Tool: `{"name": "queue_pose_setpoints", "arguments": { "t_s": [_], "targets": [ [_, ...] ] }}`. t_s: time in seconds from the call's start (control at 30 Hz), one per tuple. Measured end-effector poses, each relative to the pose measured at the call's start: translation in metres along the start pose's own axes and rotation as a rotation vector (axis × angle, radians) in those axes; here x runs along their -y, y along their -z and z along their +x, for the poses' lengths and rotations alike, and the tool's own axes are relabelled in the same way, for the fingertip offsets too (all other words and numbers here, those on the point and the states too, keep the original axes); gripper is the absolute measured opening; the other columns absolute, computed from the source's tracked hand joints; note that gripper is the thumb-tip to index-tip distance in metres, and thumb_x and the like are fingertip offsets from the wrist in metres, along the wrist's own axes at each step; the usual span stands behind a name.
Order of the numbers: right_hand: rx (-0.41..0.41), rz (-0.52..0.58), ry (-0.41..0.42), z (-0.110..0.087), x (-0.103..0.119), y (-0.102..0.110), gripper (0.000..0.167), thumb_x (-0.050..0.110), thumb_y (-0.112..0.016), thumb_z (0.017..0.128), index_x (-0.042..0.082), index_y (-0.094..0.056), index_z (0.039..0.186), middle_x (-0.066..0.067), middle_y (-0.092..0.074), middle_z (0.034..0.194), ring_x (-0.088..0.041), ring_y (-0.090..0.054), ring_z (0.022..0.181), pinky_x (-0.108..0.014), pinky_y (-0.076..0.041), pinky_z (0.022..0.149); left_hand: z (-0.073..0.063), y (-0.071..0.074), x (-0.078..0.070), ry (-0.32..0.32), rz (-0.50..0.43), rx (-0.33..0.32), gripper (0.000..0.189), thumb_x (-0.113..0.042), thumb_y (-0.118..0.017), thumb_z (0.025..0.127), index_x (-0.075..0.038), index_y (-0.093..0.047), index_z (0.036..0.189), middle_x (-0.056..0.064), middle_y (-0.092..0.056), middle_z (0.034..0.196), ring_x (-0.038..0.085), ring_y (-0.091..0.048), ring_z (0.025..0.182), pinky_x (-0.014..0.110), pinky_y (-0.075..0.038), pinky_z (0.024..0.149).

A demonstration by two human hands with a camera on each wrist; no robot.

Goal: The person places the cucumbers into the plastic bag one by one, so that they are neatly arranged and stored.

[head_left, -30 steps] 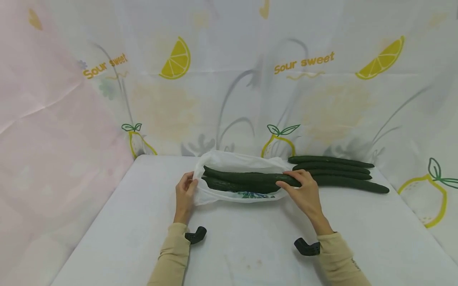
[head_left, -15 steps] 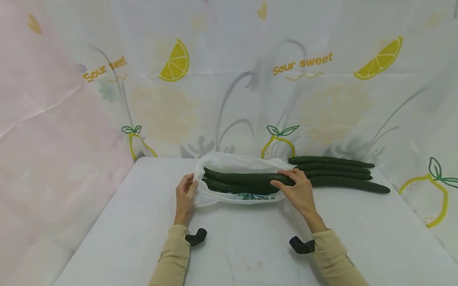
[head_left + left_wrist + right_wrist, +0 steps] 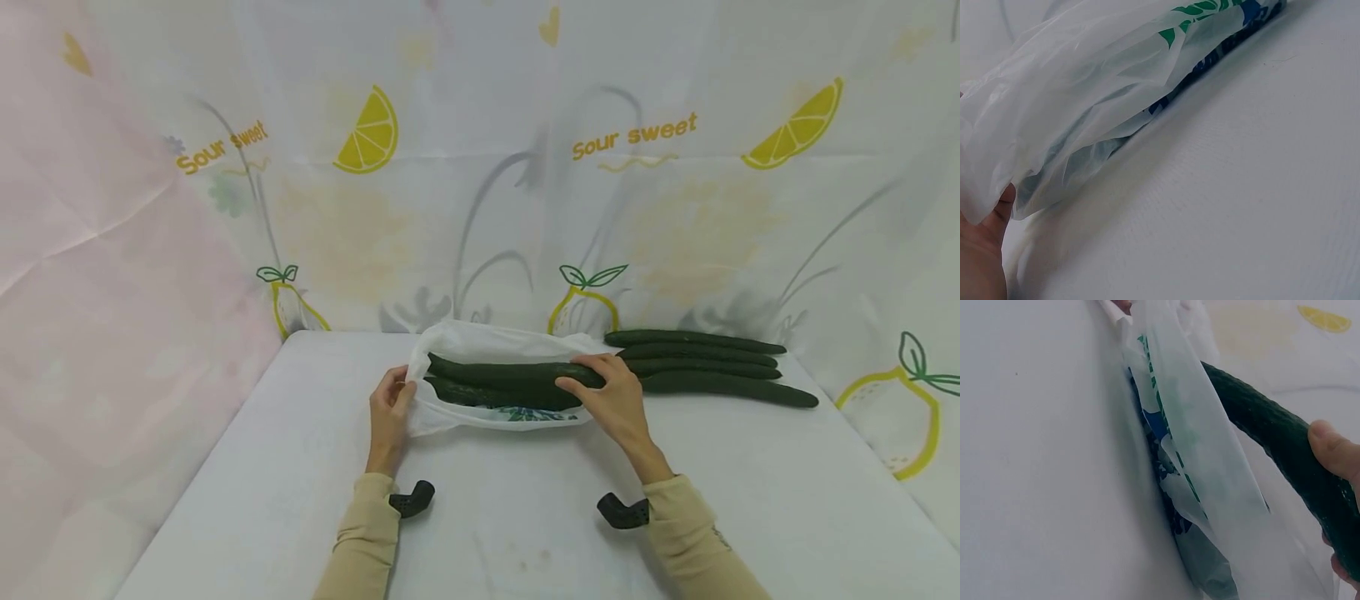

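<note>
A white plastic bag (image 3: 495,337) with green and blue print lies along the back of the table, its long mouth facing up. My left hand (image 3: 387,414) pinches the bag's left end, the thumb showing in front of the film in the left wrist view. My right hand (image 3: 611,398) grips the right end of a long dark green cucumber (image 3: 1272,425), thumb on the near side. That cucumber lies lengthwise in the bag's mouth, above another cucumber (image 3: 461,392) inside. The bag's front wall hides the lower parts of both.
Several more cucumbers (image 3: 697,338) lie side by side at the back right, the nearest passing behind my right hand. A printed curtain (image 3: 465,208) hangs right behind the white table (image 3: 300,475).
My right hand has slid left, taking the upper cucumber's right end farther over the bag. My left hand stays at the bag's left end.
</note>
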State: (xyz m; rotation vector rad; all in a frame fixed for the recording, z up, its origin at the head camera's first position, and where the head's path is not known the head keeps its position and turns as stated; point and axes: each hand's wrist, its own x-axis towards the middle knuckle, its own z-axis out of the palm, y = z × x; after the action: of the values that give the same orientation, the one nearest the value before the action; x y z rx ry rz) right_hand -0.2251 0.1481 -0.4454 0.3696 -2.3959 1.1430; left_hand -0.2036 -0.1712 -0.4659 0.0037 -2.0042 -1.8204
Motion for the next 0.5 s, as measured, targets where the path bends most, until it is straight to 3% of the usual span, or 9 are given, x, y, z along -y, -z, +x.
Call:
{"name": "queue_pose_setpoints", "arguments": {
  "t_s": [0.17, 0.5],
  "targets": [
    [-0.004, -0.017, 0.011, 0.002, 0.002, -0.007, 0.041, 0.031, -0.082, 0.070, 0.013, -0.071, 0.105, -0.008, -0.067, 0.105, -0.028, -0.059, 0.102, -0.046, -0.046, 0.085, -0.002, 0.000, 0.000, 0.003, 0.003, 0.010, 0.024, 0.001, -0.053, 0.090, 0.009, -0.059, 0.113, 0.022, -0.060, 0.096, 0.005, -0.053, 0.074, 0.018, -0.041, 0.071],
    [0.011, -0.015, -0.041, 0.008, 0.010, -0.022, 0.044, 0.036, -0.080, 0.071, 0.014, -0.071, 0.107, -0.010, -0.066, 0.109, -0.030, -0.056, 0.101, -0.052, -0.040, 0.092, 0.000, 0.000, 0.000, -0.013, -0.013, -0.003, 0.024, 0.003, -0.053, 0.089, 0.009, -0.059, 0.111, 0.017, -0.060, 0.091, 0.005, -0.053, 0.071, 0.017, -0.041, 0.068]
  ]
}}
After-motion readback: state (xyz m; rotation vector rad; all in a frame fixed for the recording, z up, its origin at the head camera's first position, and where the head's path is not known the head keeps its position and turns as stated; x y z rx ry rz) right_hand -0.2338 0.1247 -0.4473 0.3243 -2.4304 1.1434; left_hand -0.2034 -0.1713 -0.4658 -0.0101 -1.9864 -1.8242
